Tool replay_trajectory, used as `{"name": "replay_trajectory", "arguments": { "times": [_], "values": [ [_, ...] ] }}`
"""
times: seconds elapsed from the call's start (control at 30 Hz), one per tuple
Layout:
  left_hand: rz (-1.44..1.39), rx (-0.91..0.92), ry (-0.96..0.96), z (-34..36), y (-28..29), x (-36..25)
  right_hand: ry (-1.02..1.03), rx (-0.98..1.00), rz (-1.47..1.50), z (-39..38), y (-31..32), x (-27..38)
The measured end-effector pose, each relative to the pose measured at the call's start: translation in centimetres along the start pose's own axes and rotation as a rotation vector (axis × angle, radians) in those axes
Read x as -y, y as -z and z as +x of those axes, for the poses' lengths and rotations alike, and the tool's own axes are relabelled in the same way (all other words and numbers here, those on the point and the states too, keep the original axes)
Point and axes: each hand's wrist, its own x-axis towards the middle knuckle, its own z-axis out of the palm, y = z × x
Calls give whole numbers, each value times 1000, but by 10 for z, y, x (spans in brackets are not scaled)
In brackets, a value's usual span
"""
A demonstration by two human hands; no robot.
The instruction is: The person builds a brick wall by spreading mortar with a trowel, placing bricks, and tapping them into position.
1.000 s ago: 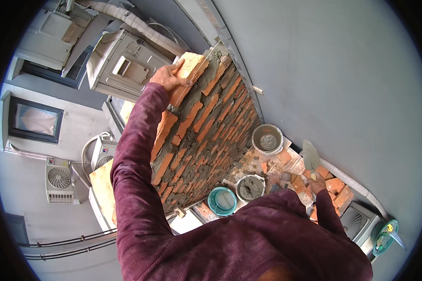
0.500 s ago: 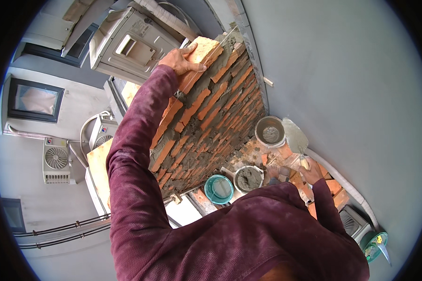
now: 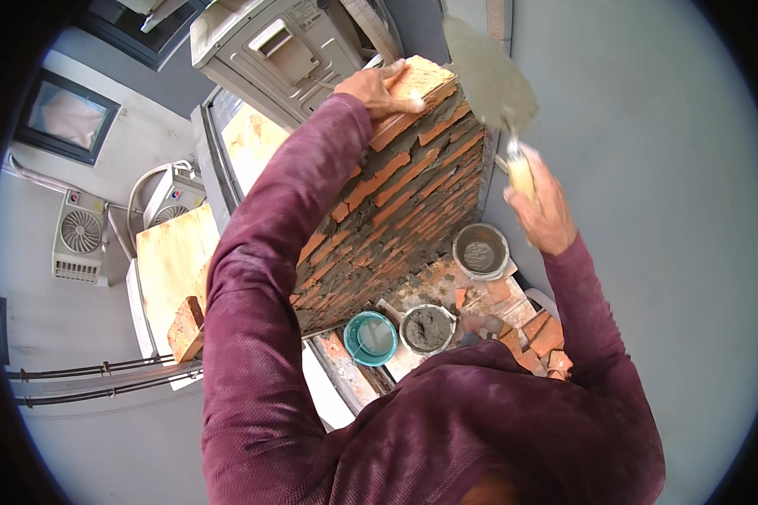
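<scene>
My left hand grips an orange brick on the top course of the brick wall, thumb on the near side and fingers over the far edge. In my right hand is a trowel, held by its wooden handle. The trowel's grey blade points up and away, beside the right end of the gripped brick; motion blurs it slightly. Grey mortar fills the joints between the wall's bricks.
A grey bucket, a mortar bucket and a teal bucket stand at the wall's foot. Loose bricks lie nearby. An outdoor air-conditioner unit sits behind the wall; a plain grey wall rises at right.
My right hand has raised the trowel from low near the loose bricks to the top of the wall. My left hand still holds the brick; the whole view has shifted.
</scene>
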Motion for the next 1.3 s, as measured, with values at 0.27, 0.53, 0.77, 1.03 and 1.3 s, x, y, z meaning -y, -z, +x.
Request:
{"name": "replay_trajectory", "arguments": {
  "times": [0.27,0.53,0.77,1.03,1.3],
  "values": [
    [-267,89,-109,-26,-4,99,243,320,-706,118,2,37],
    [-629,-46,-13,-40,-34,99,153,503,-712,148,-39,64],
    [-363,-68,-25,-48,-20,79,230,396,-620,154,-41,56],
    [-326,-114,-52,-41,-33,91,257,380,-607,187,-22,64],
    [-305,-96,-68,-43,-33,95,-15,630,-631,182,-17,84]
  ]
}}
